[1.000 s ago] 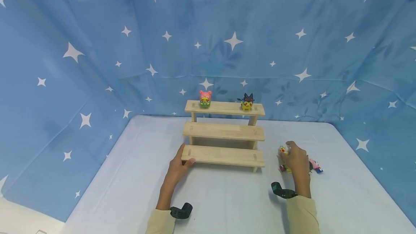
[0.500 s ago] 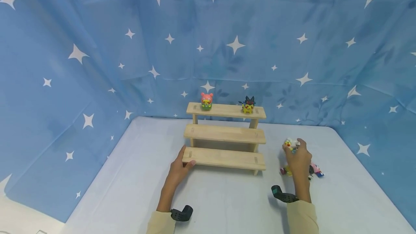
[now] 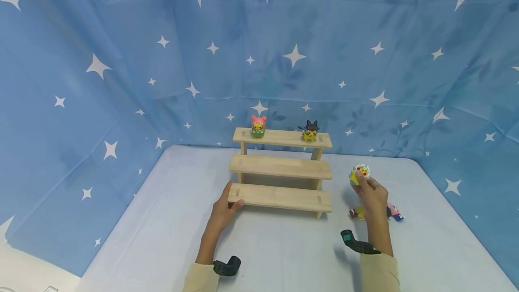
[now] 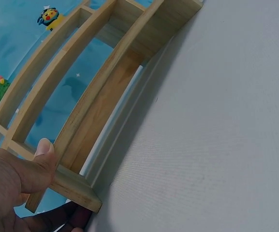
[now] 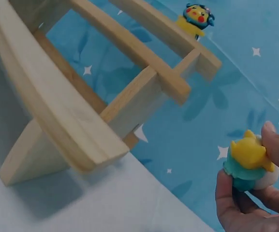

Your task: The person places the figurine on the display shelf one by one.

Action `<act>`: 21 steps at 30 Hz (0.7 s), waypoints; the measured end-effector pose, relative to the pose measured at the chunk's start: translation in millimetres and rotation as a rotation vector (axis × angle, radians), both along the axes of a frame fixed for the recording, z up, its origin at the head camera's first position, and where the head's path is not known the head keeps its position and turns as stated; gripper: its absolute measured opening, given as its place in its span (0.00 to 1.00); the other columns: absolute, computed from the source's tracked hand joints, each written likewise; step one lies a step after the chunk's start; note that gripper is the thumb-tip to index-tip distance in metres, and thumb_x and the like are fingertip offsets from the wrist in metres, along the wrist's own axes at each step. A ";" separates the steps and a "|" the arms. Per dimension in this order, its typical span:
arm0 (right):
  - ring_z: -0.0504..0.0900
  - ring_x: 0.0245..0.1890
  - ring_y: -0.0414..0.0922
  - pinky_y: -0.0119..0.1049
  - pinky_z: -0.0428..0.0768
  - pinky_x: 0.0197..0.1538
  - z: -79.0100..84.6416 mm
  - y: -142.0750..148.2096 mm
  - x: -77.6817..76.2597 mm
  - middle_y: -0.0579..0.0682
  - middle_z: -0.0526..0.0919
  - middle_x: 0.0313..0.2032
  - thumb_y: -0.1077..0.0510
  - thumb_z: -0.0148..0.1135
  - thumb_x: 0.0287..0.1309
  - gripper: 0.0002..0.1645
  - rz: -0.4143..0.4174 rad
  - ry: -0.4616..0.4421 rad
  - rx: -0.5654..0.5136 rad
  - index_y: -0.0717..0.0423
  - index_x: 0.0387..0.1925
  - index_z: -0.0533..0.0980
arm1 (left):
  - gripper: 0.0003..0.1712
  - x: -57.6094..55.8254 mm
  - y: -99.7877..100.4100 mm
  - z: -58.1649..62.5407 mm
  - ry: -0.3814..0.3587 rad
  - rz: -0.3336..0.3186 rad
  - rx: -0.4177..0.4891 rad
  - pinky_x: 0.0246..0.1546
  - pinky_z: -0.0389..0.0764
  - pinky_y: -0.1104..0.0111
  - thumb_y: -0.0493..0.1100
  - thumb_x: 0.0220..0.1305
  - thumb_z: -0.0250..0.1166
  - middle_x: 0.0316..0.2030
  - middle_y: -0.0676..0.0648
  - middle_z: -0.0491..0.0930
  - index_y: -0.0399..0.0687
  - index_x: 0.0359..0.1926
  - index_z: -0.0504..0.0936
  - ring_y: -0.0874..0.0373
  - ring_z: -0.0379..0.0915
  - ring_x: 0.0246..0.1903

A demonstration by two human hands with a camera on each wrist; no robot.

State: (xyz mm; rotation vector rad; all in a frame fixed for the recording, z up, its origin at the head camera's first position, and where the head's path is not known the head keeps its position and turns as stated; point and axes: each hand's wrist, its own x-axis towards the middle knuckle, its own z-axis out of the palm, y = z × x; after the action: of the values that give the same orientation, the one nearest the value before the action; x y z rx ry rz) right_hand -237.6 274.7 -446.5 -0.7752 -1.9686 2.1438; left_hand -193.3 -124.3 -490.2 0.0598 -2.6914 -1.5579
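A three-tier wooden display shelf (image 3: 279, 197) stands on the table. My left hand (image 3: 221, 213) grips the left end of its lowest tier; in the left wrist view the thumb lies on the wood and the other fingers are partly hidden behind it. Off the shelf's right side, my right hand (image 3: 374, 197) pinches a small toy figurine (image 3: 359, 175) above the table. The right wrist view shows this figurine (image 5: 249, 157) with yellow, teal and white parts between thumb and fingers. On the top tier sit a pink-and-green figurine (image 3: 258, 126) and a black-and-yellow figurine (image 3: 310, 131).
Beside my right forearm lie a yellow-and-dark-red figurine (image 3: 357, 213) and a pink-and-blue figurine (image 3: 394, 212), both partly covered by the arm. A blue star-patterned curtain (image 3: 194, 120) hangs behind and beside the white-covered table (image 3: 174, 202).
My right hand has lifted the white-and-yellow figurine from among the others and turned it, its yellow part now facing left. My left hand stays on the shelf.
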 end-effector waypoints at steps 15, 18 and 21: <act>0.86 0.41 0.33 0.23 0.82 0.44 -5.1 -10.5 -2.9 0.41 0.80 0.48 0.36 0.66 0.56 0.46 0.121 0.248 0.064 0.53 0.69 0.64 | 0.46 0.2 1.0 1.4 0.000 0.005 -0.006 0.68 0.60 0.42 0.48 0.67 0.63 0.72 0.32 0.57 0.40 0.76 0.49 0.34 0.55 0.70; 0.86 0.39 0.34 0.23 0.82 0.44 1.4 -18.5 -2.5 0.40 0.80 0.45 0.37 0.66 0.57 0.44 0.131 0.276 0.066 0.55 0.67 0.64 | 0.46 0.1 0.8 1.4 -0.002 0.004 -0.003 0.68 0.61 0.42 0.48 0.67 0.63 0.72 0.32 0.57 0.40 0.76 0.49 0.34 0.55 0.70; 0.86 0.41 0.36 0.24 0.82 0.46 8.0 -27.1 -2.1 0.41 0.80 0.47 0.43 0.67 0.59 0.41 0.181 0.320 0.029 0.56 0.67 0.63 | 0.46 0.3 0.5 1.5 -0.002 0.002 -0.001 0.68 0.61 0.42 0.48 0.67 0.63 0.72 0.32 0.57 0.40 0.76 0.49 0.33 0.55 0.70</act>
State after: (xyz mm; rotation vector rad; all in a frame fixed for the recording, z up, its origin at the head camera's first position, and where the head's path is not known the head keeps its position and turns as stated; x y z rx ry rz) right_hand -239.7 247.7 -438.5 -0.2347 -1.9556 2.1647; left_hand -193.1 -123.8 -488.7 0.0645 -2.6930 -1.5562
